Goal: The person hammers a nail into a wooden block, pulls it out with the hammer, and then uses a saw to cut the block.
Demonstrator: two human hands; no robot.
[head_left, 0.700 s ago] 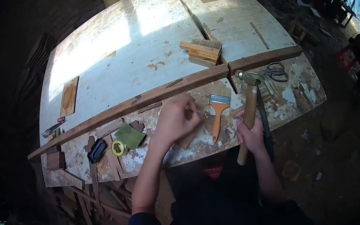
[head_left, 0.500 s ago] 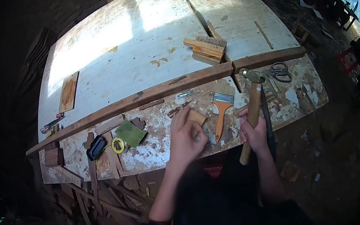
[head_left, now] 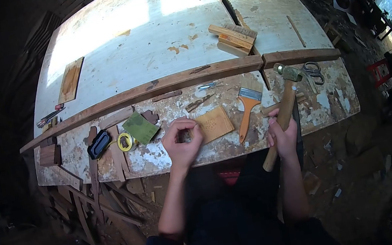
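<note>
Right hand (head_left: pixel 284 136) wrapped round hammer (head_left: pixel 286 108), its head pointing away. Left hand (head_left: pixel 182 146) curled, fingertips near thumb; can't tell if it pinches anything. Block (head_left: pixel 215 123) flat on desk (head_left: pixel 140 62), just beside it. Brush (head_left: pixel 246 110) between block and hammer. Beam (head_left: pixel 179 80) beyond.

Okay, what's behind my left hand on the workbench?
A small wooden block with dotted marks, lying on the paint-worn workbench, sticks out right of your left hand. The hand covers its left end; whatever the curled grip may hide can't be made out.
</note>
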